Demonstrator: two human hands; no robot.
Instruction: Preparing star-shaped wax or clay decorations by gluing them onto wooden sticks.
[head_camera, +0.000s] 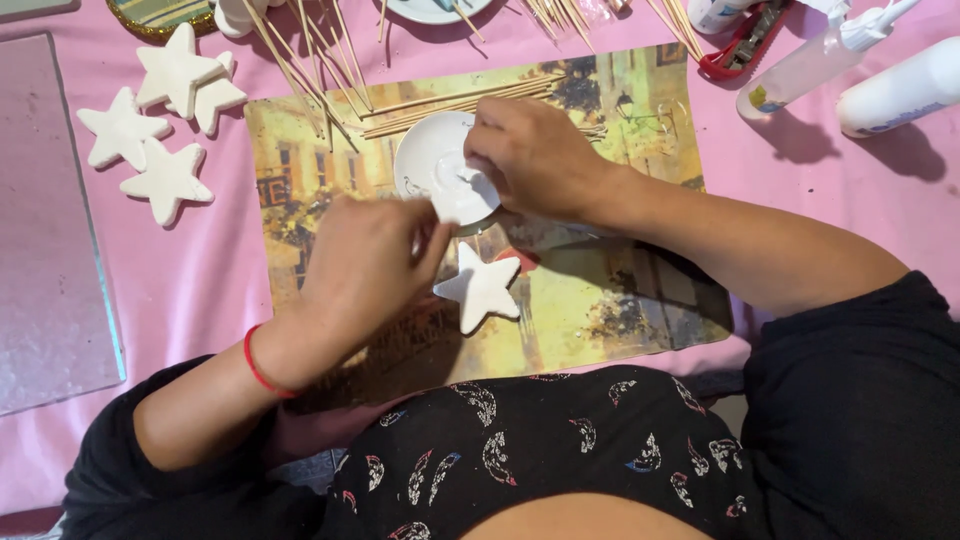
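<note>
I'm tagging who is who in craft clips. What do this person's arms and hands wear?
Both hands are bare, no gloves or rings visible. The left hand has a thin red band around its wrist. The right hand wears nothing at the wrist. Dark sleeves are pushed up, leaving both forearms uncovered.

There is one view only, from a camera on the person's head. It looks almost straight down on the pink surface (200, 280), from close above. The person's body fills the edge at 6 o'clock; the far side of the surface is at 12 o'clock. Both forearms enter from the lower corners.
</note>
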